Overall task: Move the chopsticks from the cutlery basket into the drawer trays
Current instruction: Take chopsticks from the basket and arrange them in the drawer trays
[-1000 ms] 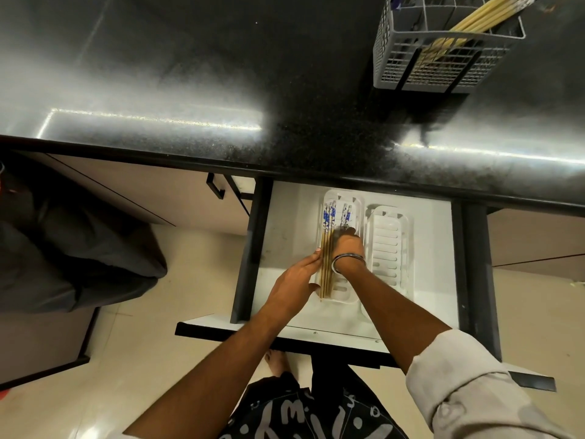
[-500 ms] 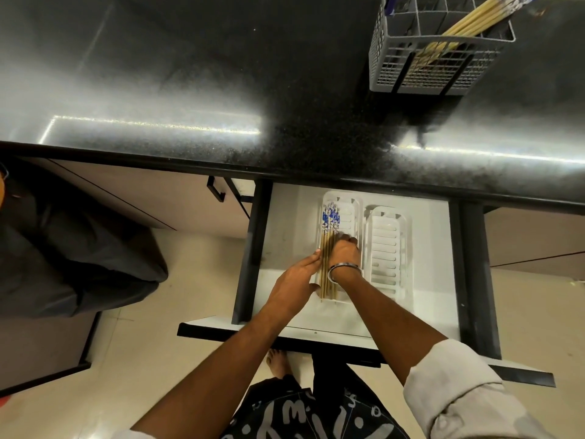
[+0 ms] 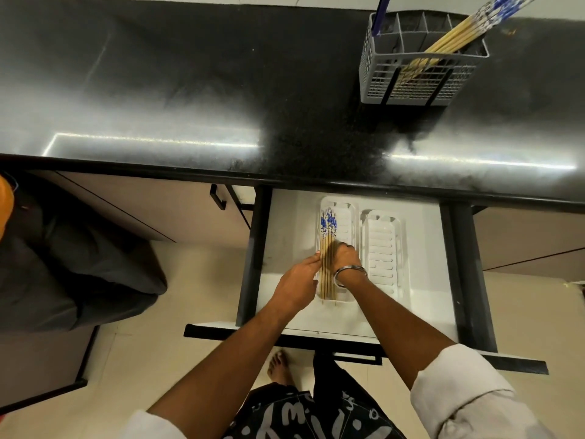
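Chopsticks lie in left tray in drawer. Left hand flat against tray side, right hand pressing sticks. Best push gently, line ends up. More wait in basket.

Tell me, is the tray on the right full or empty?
Empty. The right tray shows only its bare white ribs; the chopsticks lie in the left tray.

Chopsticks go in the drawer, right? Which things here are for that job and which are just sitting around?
For the job: chopsticks in the left tray; left tray; empty right tray; cutlery basket with more chopsticks; left hand; right hand.

Just there: dark bag on the floor; blue handle in the basket.
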